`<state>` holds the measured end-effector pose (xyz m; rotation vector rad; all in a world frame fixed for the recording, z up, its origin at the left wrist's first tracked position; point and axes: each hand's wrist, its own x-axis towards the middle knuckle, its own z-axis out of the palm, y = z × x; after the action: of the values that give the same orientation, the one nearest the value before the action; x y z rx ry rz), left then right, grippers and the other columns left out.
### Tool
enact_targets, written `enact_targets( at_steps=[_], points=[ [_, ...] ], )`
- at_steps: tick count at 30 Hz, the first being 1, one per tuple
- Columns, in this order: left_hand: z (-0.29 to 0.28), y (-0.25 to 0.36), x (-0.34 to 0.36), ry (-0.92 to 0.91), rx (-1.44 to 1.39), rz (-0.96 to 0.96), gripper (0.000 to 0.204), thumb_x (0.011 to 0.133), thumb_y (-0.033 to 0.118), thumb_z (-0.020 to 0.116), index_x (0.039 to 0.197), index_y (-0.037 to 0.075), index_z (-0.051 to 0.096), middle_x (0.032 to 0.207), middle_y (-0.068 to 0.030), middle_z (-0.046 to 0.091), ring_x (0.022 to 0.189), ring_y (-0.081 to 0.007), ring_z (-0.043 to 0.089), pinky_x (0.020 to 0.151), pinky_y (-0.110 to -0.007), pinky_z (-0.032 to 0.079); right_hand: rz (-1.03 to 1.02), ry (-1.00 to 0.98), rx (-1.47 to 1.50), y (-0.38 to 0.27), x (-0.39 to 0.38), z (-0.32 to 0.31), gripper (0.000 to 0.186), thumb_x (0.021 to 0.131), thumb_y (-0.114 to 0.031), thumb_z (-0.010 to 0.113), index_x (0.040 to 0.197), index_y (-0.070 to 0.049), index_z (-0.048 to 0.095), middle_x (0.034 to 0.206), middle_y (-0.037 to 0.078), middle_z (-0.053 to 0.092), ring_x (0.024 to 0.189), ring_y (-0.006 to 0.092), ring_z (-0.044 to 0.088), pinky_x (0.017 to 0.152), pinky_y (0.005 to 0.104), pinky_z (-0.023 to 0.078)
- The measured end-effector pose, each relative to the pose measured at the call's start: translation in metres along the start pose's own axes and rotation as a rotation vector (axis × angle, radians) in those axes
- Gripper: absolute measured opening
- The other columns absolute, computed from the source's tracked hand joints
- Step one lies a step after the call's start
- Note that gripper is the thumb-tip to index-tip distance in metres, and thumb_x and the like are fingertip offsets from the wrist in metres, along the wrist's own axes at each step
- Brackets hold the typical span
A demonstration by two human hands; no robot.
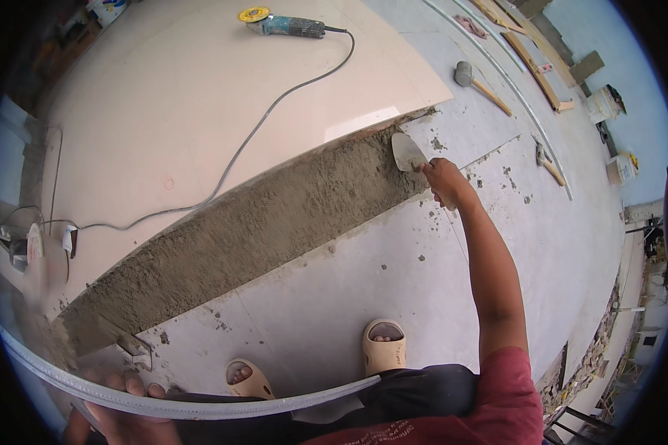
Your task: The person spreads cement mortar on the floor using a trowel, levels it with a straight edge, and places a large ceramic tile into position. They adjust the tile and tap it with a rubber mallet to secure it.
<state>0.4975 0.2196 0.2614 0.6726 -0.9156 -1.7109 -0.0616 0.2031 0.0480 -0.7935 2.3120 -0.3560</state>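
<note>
In my right hand (445, 183) is a pointing trowel (407, 150), its blade against the right end of a strip of wet grey mortar (260, 219). My fingers close round its handle. At the lower left my left hand (130, 415) is partly hidden by a long grey metal straightedge (223, 406); its fingers show over the bar's upper edge and appear to grip it. Near that hand, a flat plastering trowel (132, 347) rests at the mortar's left end. The mortar lies between large cream tiles (200, 96) and grey tiles (312, 289).
On the cream tiles lies an angle grinder (289, 27) with a yellow disc; its cord (237, 152) runs left. A rubber mallet (482, 87), a hammer (549, 165), metal rails (523, 100), wooden strips (531, 69) and white buckets (603, 104) are at right. My sandalled feet stand below the mortar.
</note>
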Motion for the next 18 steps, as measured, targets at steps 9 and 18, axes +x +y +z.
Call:
enact_targets(
  at_steps=[9,18],
  points=[
    [0.025,-0.002,0.006,0.156,0.115,0.017,0.035,0.099,0.021,0.058,0.132,0.008,0.053,0.13,-0.0136,0.057,0.118,-0.0301,0.054,0.108,-0.05,0.041,-0.075,-0.287,-0.478,0.006,0.069,0.031,0.042,0.099,-0.027,0.046,0.083,0.007,0.066,0.068,0.019,0.067,0.065,0.0328,0.069,0.062,0.0448,0.056],
    [0.008,0.001,0.01,0.017,-0.077,-0.002,0.037,0.107,0.027,0.041,0.135,0.005,0.051,0.135,-0.0138,0.052,0.122,-0.0283,0.049,0.111,-0.05,0.037,0.055,-0.208,-0.264,-0.016,0.008,0.051,0.048,0.105,-0.031,0.041,0.083,0.009,0.058,0.059,0.016,0.059,0.046,0.0288,0.06,0.043,0.0448,0.049]
  ],
)
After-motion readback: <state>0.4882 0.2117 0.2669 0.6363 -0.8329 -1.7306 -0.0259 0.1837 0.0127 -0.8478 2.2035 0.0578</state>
